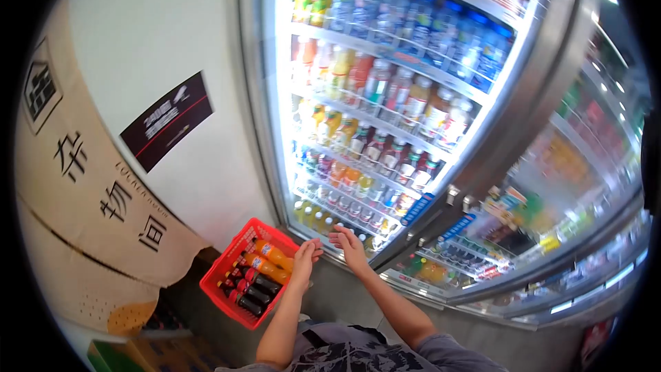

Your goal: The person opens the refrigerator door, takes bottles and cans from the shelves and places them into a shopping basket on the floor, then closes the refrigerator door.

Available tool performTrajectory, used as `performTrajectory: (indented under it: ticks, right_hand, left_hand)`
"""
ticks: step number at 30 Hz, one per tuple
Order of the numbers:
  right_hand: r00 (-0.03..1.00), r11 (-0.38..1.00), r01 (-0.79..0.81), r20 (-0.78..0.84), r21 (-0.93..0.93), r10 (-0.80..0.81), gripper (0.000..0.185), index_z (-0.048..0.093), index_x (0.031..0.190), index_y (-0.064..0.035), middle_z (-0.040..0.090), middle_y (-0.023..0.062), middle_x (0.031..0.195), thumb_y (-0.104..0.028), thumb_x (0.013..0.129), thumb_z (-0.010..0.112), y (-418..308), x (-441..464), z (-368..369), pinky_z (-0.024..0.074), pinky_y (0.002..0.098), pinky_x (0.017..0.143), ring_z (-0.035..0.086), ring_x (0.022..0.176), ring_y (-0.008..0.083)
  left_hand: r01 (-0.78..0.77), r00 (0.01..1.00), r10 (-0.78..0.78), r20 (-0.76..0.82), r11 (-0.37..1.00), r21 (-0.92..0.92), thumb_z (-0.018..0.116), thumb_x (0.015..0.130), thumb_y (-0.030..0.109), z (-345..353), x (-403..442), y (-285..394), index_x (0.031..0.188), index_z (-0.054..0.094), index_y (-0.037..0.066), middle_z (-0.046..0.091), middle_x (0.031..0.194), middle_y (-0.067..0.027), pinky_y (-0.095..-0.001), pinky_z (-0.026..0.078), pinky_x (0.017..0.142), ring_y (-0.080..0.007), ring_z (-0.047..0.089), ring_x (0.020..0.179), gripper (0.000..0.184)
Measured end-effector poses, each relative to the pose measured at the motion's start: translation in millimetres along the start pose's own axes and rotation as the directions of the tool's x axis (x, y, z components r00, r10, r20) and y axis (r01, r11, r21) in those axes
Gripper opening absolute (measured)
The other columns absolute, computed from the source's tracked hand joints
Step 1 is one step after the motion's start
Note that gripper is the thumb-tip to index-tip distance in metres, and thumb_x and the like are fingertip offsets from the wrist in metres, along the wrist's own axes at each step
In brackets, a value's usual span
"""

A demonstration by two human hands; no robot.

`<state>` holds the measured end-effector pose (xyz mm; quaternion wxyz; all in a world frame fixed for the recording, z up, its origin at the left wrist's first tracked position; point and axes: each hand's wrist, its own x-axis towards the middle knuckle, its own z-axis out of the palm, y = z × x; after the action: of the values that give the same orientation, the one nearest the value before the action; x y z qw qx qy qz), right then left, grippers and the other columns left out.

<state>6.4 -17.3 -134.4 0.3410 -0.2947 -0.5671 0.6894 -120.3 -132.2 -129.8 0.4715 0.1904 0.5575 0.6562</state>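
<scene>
My left hand (pixel 308 253) is raised beside the red basket (pixel 239 318), palm turned inward, with nothing visible in it. Across from it, my right hand (pixel 348 244) is held up in front of the lower part of the lit drinks fridge (pixel 406 55). Its fingers are stretched out and a small gap separates the two hands. Inside the basket lie orange soda bottles (pixel 267 266) and several dark cola bottles (pixel 256 291) with red labels. The basket stands on the floor to my left.
Fridge shelves hold rows of blue-capped water bottles (pixel 420 17), juices and other drinks. To the right is another glass door (pixel 537 186) with drinks behind it. A beige printed curtain (pixel 89 165) hangs at left, above cardboard boxes (pixel 162 353). A dark sign (pixel 169 120) is on the white wall.
</scene>
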Motion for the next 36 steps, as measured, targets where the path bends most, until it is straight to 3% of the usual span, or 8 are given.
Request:
performTrajectory:
  ticks: [5,12,14,22,26,28,32,36]
  right_hand:
    - [0.966,0.989,0.142,-0.215,-0.033,-0.145,0.037,0.052,0.134,-0.0034,0.065,0.0107,0.115,-0.024,0.104,0.046,-54,-48,-90,0.0486,0.0285,0.088,0.063,0.103,0.0162]
    - [0.866,0.968,0.241,-0.433,-0.075,-0.249,0.034,0.054,0.131,-0.0034,0.066,0.0104,0.115,-0.023,0.104,0.046,-88,-125,-183,0.0484,0.0281,0.088,0.063,0.105,0.0161]
    - [0.834,0.982,0.173,-0.519,-0.080,-0.189,0.034,0.054,0.130,-0.0029,0.066,0.0092,0.115,-0.023,0.103,0.049,-106,-156,-186,0.0481,0.0273,0.087,0.062,0.105,0.0150]
    - [0.729,0.925,0.316,-0.570,-0.213,-0.380,0.041,0.049,0.135,-0.0043,0.060,0.0094,0.123,-0.013,0.097,0.061,-124,-140,-221,0.0469,0.0295,0.093,0.056,0.113,0.0148]
    - [0.637,0.869,0.169,-0.621,-0.465,-0.456,0.056,0.050,0.133,0.0016,0.060,0.0153,0.125,-0.028,0.090,0.071,-147,-104,-214,0.0445,0.0321,0.098,0.056,0.117,0.0211]
    - [0.658,0.835,0.002,-0.628,-0.550,-0.415,0.071,0.053,0.130,0.0050,0.062,0.0205,0.122,-0.041,0.082,0.077,-150,-78,-214,0.0457,0.0335,0.096,0.060,0.114,0.0256]
    - [0.644,0.880,-0.045,-0.687,-0.473,-0.337,0.062,0.062,0.103,0.0041,0.069,0.0134,0.094,-0.049,0.076,0.080,-166,-46,-203,0.0505,0.0323,0.080,0.066,0.088,0.0225]
    - [0.504,0.815,-0.134,-0.747,-0.564,-0.434,0.060,0.051,0.078,-0.0030,0.053,0.0057,0.065,-0.055,0.072,0.081,-159,-32,-199,0.0444,0.0351,0.061,0.052,0.061,0.0204]
  left_hand:
    - [-0.025,0.968,0.014,0.249,0.999,0.039,0.044,0.104,0.027,88,-32,8,0.127,0.059,0.008,0.065,0.118,-0.0058,-0.0253,0.044,0.084,-0.0127,0.062,0.101,0.034]
    - [0.087,0.921,-0.099,0.376,0.995,0.046,0.045,0.104,0.027,164,-74,-53,0.126,0.060,0.006,0.065,0.114,-0.0051,-0.0256,0.046,0.081,-0.0123,0.062,0.098,0.033]
    - [0.123,0.900,-0.143,0.412,0.990,0.075,0.046,0.104,0.026,176,-83,-63,0.125,0.061,0.007,0.066,0.113,-0.0053,-0.0252,0.047,0.081,-0.0125,0.063,0.097,0.032]
    - [0.031,0.866,-0.061,0.496,0.997,0.067,0.045,0.104,0.026,215,-63,-33,0.125,0.060,0.006,0.066,0.114,-0.0049,-0.0266,0.045,0.084,-0.0125,0.062,0.100,0.033]
    - [0.019,0.847,-0.026,0.531,1.000,0.019,0.044,0.104,0.027,203,-52,-11,0.124,0.060,0.006,0.066,0.112,-0.0047,-0.0266,0.045,0.084,-0.0122,0.062,0.098,0.033]
    - [-0.002,0.862,-0.027,0.507,0.998,0.057,0.047,0.103,0.031,196,-47,1,0.124,0.060,0.006,0.065,0.112,-0.0048,-0.0278,0.046,0.085,-0.0137,0.062,0.098,0.035]
    - [-0.022,0.878,-0.008,0.479,0.998,0.056,0.046,0.103,0.030,174,-34,18,0.124,0.060,0.006,0.065,0.112,-0.0044,-0.0273,0.046,0.085,-0.0130,0.062,0.099,0.035]
    - [-0.013,0.878,-0.022,0.479,0.998,0.069,0.045,0.104,0.028,155,-27,23,0.123,0.062,0.007,0.066,0.112,-0.0026,-0.0265,0.044,0.085,-0.0107,0.060,0.099,0.033]
